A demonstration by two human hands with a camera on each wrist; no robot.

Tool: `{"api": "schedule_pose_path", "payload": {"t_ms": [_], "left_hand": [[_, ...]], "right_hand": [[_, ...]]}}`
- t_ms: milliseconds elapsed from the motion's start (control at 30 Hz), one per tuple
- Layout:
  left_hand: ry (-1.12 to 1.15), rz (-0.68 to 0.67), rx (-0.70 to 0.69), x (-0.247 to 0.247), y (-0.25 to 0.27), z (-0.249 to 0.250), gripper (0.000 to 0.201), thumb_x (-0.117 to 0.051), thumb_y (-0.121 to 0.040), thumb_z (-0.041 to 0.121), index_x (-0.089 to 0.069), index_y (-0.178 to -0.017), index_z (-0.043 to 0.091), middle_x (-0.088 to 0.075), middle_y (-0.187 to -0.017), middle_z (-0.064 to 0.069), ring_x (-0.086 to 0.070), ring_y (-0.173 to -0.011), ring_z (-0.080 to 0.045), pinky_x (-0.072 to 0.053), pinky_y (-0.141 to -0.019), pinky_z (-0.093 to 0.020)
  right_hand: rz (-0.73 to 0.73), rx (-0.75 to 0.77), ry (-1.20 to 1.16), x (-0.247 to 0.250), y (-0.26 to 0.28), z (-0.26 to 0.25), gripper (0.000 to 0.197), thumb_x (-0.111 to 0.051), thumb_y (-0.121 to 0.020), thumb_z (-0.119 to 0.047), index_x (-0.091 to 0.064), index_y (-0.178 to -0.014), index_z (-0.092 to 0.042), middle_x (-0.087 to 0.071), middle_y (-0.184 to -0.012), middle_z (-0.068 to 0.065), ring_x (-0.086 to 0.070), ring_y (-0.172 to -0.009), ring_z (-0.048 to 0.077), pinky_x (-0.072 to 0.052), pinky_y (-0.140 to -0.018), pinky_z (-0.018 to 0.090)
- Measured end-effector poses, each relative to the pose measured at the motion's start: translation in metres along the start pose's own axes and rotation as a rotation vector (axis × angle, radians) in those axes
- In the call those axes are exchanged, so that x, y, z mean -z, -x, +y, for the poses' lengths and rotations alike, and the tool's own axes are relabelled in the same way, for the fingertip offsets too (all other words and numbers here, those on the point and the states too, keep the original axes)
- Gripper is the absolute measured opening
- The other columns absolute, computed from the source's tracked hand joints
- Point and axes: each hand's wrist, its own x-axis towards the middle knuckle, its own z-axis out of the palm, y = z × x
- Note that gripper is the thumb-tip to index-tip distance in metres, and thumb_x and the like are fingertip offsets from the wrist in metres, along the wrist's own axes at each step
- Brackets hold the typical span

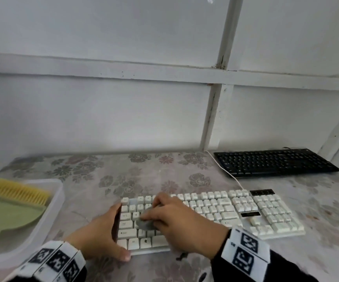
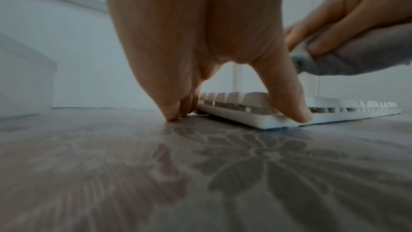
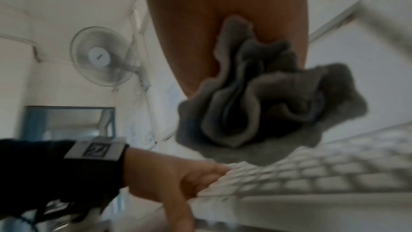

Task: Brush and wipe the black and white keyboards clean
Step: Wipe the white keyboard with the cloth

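Observation:
The white keyboard (image 1: 225, 210) lies on the floral tabletop in front of me. My left hand (image 1: 111, 231) braces its left end: the thumb (image 2: 289, 101) presses the front edge and the straight fingers (image 2: 174, 112) stand on the table against the side. My right hand (image 1: 170, 218) grips a bunched grey cloth (image 1: 145, 222) over the left-hand keys; in the right wrist view the cloth (image 3: 256, 112) hangs from the palm just above the keys (image 3: 312, 174). The black keyboard (image 1: 274, 162) lies untouched at the back right.
A clear plastic tub (image 1: 56, 192) at the left holds a yellow brush (image 1: 20, 192) and a green dustpan (image 1: 8, 214). The white keyboard's cable (image 1: 227, 174) runs back past the black keyboard. A white panelled wall closes the table's far side.

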Motion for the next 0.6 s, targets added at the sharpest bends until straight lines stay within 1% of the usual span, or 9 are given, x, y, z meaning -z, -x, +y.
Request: {"api": "schedule_pose_path", "payload": {"t_ms": [33,100,167,200,300,400,433,533,600], "left_hand": [[-0.005,-0.004,-0.016,0.002,-0.001,-0.001,0.133,-0.091,-0.041,0.046,-0.009,-0.144,0.028,-0.044,-0.129,0.022,-0.046,-0.117,0.003,-0.038,-0.103,-0.022],[-0.051,-0.005,-0.021,0.003,-0.001,-0.003,0.143,-0.09,-0.037,0.05,-0.003,-0.147,0.025,-0.04,-0.138,0.017,-0.042,-0.125,-0.002,-0.035,-0.107,-0.025],[-0.074,-0.005,0.006,0.004,0.001,-0.001,0.152,-0.087,-0.03,0.058,0.003,-0.148,0.026,-0.037,-0.143,0.013,-0.04,-0.128,-0.006,-0.035,-0.108,-0.026],[-0.072,-0.005,0.012,0.004,0.001,-0.001,0.153,-0.088,-0.03,0.057,0.005,-0.148,0.026,-0.036,-0.143,0.012,-0.04,-0.129,-0.007,-0.035,-0.108,-0.027],[-0.08,0.003,0.014,0.002,0.001,0.003,0.141,-0.09,-0.043,0.046,0.002,-0.148,0.022,-0.036,-0.141,0.012,-0.038,-0.127,-0.005,-0.032,-0.105,-0.02],[-0.097,0.028,0.024,0.002,0.003,0.006,0.126,-0.088,-0.056,0.031,0.0,-0.146,0.024,-0.039,-0.126,0.019,-0.04,-0.116,0.0,-0.032,-0.091,-0.008],[-0.094,0.03,0.025,0.001,0.004,0.007,0.124,-0.088,-0.057,0.029,-0.001,-0.146,0.024,-0.038,-0.122,0.021,-0.04,-0.114,0.001,-0.031,-0.09,-0.007],[-0.111,0.039,0.033,0.001,0.007,0.014,0.121,-0.086,-0.06,0.028,-0.001,-0.146,0.025,-0.035,-0.119,0.02,-0.036,-0.112,-0.001,-0.028,-0.097,-0.014],[-0.12,0.044,0.045,0.0,0.008,0.016,0.12,-0.085,-0.061,0.028,0.0,-0.146,0.026,-0.034,-0.116,0.021,-0.035,-0.11,0.0,-0.028,-0.098,-0.015]], "right_hand": [[-0.023,0.036,0.037,-0.007,-0.01,-0.01,0.031,-0.048,-0.095,-0.012,-0.063,-0.121,-0.022,-0.045,-0.11,0.005,-0.042,-0.104,0.028,-0.034,-0.094,0.035],[-0.069,0.09,0.107,-0.018,-0.025,-0.023,0.03,-0.047,-0.095,-0.01,-0.064,-0.119,-0.018,-0.044,-0.106,0.008,-0.037,-0.103,0.026,-0.028,-0.088,0.036],[-0.103,0.127,0.156,-0.028,-0.031,-0.028,0.027,-0.047,-0.094,-0.012,-0.066,-0.112,-0.018,-0.046,-0.109,0.011,-0.036,-0.105,0.028,-0.028,-0.087,0.039],[-0.114,0.126,0.174,-0.032,-0.032,-0.027,0.025,-0.047,-0.095,-0.013,-0.067,-0.109,-0.017,-0.045,-0.11,0.011,-0.036,-0.106,0.028,-0.029,-0.087,0.041],[-0.122,0.09,0.219,-0.036,-0.029,-0.02,0.027,-0.046,-0.097,-0.019,-0.067,-0.113,-0.021,-0.04,-0.111,0.008,-0.04,-0.1,0.032,-0.033,-0.079,0.04],[-0.069,0.105,0.205,-0.035,-0.02,-0.004,0.025,-0.048,-0.097,-0.023,-0.068,-0.113,-0.025,-0.041,-0.104,0.004,-0.045,-0.091,0.031,-0.042,-0.08,0.04],[-0.051,0.103,0.194,-0.032,-0.016,0.002,0.023,-0.049,-0.097,-0.023,-0.068,-0.11,-0.025,-0.04,-0.099,0.001,-0.046,-0.087,0.029,-0.043,-0.08,0.039],[-0.028,0.075,0.171,-0.023,-0.002,0.022,0.02,-0.052,-0.095,-0.025,-0.07,-0.101,-0.023,-0.035,-0.091,-0.003,-0.05,-0.081,0.029,-0.044,-0.079,0.035],[-0.027,0.033,0.148,-0.014,0.01,0.034,0.023,-0.05,-0.096,-0.034,-0.07,-0.104,-0.025,-0.036,-0.092,-0.004,-0.053,-0.084,0.029,-0.041,-0.078,0.03]]}}
